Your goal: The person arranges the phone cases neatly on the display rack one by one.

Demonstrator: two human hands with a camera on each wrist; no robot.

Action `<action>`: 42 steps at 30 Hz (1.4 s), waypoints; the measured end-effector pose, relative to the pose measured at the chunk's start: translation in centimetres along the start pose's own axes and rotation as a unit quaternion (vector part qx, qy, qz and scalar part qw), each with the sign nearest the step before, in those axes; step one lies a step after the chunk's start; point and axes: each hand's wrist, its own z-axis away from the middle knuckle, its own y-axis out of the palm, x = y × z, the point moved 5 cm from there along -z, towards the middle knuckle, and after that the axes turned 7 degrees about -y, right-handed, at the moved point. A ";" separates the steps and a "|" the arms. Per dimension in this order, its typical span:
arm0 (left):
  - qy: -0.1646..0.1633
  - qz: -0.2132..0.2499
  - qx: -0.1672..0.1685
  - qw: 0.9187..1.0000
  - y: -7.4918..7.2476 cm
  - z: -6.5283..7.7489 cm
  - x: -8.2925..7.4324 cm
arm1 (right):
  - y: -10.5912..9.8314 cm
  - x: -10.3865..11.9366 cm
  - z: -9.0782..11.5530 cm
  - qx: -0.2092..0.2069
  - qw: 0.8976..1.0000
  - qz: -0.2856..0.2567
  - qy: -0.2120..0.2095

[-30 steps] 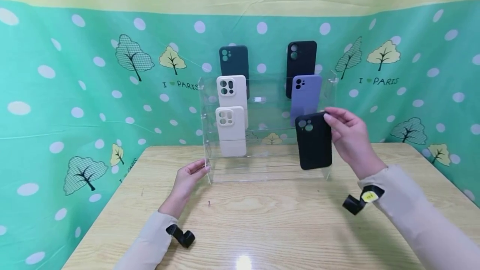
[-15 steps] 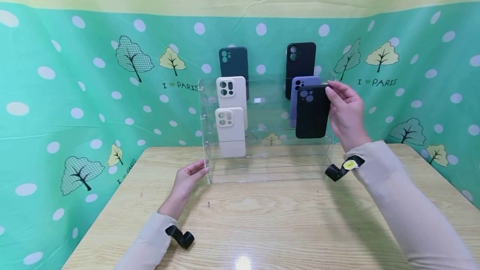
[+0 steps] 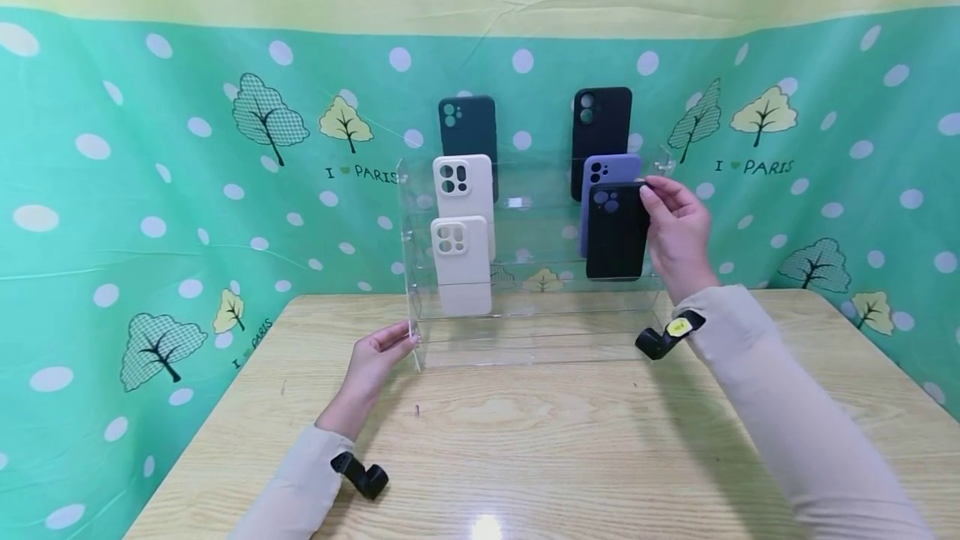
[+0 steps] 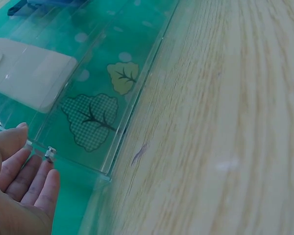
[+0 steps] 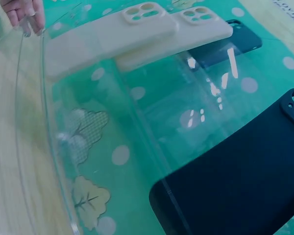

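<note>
My right hand [image 3: 681,232] pinches a black phone case [image 3: 617,240] by its upper right edge. The case stands upright, its lower end right at a clear lip of the acrylic display stand [image 3: 525,338]. In the right wrist view, that lip crosses the case near its bottom. Behind it, a purple phone case [image 3: 630,163] is partly covered, and another black case [image 3: 611,123] rises higher up. My left hand [image 3: 372,359] holds the stand's left side panel between thumb and fingers, as the left wrist view also shows near a small metal fitting [image 4: 50,153].
On the stand's left side, two white phone cases [image 3: 462,261] and a dark green one [image 3: 468,125] stand in stepped tiers. A wooden table [image 3: 495,440] carries the stand. A green patterned cloth [image 3: 315,232] hangs close behind and along both sides.
My right hand has raised the black case and moved it slightly left, then lowered it a little against the stand, in front of the purple case. The left hand has stayed put.
</note>
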 end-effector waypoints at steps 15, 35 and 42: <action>0.002 0.000 0.007 1.000 0.1 0.1 0.0 | -2.2 -2.4 1.4 0.008 0.998 0.053 0.042; 0.002 -0.006 0.004 1.000 0.1 0.0 0.0 | -3.8 -2.7 2.4 -0.028 0.986 0.161 0.033; 0.002 -0.002 0.003 1.000 0.1 0.0 0.0 | -3.6 -2.1 2.9 -0.041 0.957 0.288 -0.004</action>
